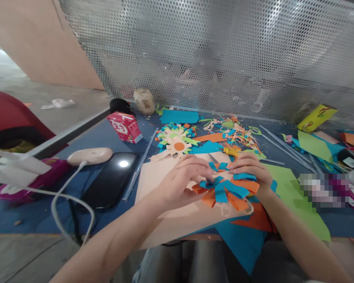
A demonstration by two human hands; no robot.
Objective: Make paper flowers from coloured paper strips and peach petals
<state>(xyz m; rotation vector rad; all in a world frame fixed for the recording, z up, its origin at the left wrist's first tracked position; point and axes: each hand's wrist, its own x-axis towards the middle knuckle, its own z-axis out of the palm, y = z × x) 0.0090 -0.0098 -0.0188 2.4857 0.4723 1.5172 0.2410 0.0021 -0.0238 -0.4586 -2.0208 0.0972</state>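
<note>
Fingers of the left hand (181, 179) and right hand (247, 169) pinch the blue and orange paper flower (225, 192), which rests on a beige paper sheet (153, 177) at the near edge of the bench (23, 212). Just behind it lies a finished flower (177, 141), with a red carton (124, 126) further left.

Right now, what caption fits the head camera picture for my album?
Both hands, left and right, press a blue-and-orange paper flower on a table of scraps.
</note>
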